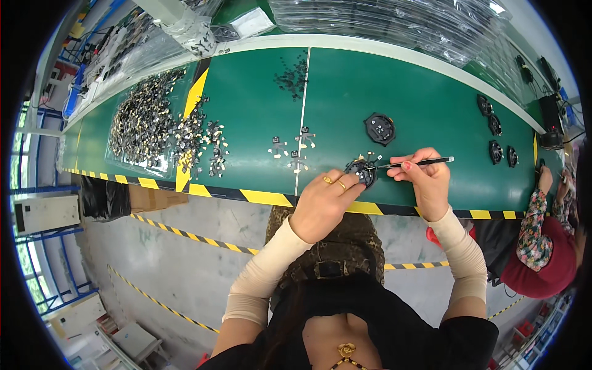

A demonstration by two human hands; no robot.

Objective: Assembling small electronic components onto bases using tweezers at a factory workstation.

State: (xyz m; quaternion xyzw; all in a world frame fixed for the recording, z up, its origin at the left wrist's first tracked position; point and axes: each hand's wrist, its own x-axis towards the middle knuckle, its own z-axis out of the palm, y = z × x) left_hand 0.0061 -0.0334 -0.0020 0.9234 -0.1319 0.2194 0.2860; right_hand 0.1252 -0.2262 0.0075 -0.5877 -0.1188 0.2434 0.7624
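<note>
Our left hand [325,205] is partly hiding the round black part [370,175] under its fingers. We are finding the tip of the thin tool [435,161], left of the fingers of our right hand [427,185], too small for telling contact. Well right of those fingers, the edge of our view is cutting off a co-worker [547,256].

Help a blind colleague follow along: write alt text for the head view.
A left hand steadies a black part at a green bench while the right hand points a slim tool at it. Small pieces are heaped at left; more black parts lie at right.
</note>
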